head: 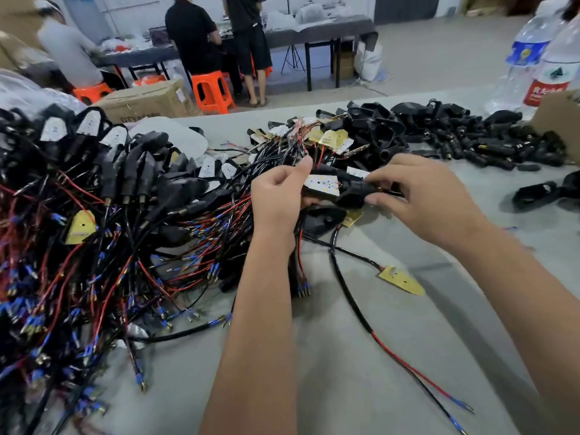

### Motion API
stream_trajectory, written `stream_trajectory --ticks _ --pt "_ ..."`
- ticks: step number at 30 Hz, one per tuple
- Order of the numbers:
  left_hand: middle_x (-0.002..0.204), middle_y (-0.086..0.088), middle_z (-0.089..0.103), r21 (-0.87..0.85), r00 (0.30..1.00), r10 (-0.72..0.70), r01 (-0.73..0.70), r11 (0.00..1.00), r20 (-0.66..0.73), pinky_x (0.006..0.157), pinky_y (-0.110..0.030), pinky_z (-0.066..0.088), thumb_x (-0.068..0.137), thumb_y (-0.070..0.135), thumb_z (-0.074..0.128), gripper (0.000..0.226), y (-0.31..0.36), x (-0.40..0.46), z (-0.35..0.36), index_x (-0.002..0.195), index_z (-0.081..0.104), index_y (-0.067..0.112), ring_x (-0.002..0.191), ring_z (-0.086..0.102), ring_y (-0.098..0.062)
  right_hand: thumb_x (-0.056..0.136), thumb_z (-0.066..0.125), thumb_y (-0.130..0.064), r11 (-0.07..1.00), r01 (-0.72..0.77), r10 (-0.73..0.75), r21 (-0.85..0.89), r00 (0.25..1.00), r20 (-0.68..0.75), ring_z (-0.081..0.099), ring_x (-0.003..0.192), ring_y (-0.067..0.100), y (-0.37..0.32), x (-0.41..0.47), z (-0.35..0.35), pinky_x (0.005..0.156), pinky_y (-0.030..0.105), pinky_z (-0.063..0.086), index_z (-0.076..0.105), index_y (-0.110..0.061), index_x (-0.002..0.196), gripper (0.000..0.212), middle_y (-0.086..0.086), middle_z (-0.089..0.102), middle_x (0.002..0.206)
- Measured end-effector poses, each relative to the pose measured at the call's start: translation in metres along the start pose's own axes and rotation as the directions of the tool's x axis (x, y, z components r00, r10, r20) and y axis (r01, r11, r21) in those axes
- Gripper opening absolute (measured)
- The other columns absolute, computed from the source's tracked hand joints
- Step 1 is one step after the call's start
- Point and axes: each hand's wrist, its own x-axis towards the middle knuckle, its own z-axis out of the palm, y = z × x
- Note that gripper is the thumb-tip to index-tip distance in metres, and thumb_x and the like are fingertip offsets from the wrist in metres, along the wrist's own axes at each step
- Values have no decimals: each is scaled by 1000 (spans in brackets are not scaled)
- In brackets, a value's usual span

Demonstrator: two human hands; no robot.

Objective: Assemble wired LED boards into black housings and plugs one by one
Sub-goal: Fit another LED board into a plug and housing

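A white LED board (322, 185) sits in the middle of the view, held up just above the gray bench (392, 324). It touches a black housing (353, 194) on its right side. The left hand (276, 196) has its grip closed on the board's left end, thumb and fingers pinching it. The right hand (420, 196) has its grip closed on the black housing, with the thumb under it.

Under the hands lies another black housing (324, 219). A loose wired board (401, 281), yellow side up, lies near the right arm, and its black and red wire runs down the bench.

To the left is a big pile of finished lamps and wires (94, 215). Behind the hands is a heap of wired boards (314, 139). To the right is a pile of black housings and plugs (455, 136). Two water bottles (539, 58) stand at the far right.
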Motion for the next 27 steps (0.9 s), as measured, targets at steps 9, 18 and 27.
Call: stream_trajectory --ticks 9,18,27 --pt "89 -9 78 55 948 -245 239 969 203 73 -39 64 102 69 30 68 51 -12 -53 99 66 11 74 75 -30 100 66 -24 379 -372 259 847 922 289 40 48 12 -121 70 29 39 20 32 65 -11 78 26 3 52 59" --pt "84 -8 74 862 947 153 181 473 -283 63 -29 44 98 22 62 13 84 -25 -187 91 71 18 78 67 -29 91 75 -30 577 -396 244 714 918 312 59 53 20 -249 136 124 51 29 42 66 -3 74 34 11 68 67" --pt "130 -24 53 873 837 282 392 290 -469 96 -49 43 96 16 59 34 61 -42 -193 130 61 12 119 48 -45 93 73 -38 968 -53 3 245 980 200 49 128 34 -287 133 171 100 43 47 50 -13 140 58 13 49 137"
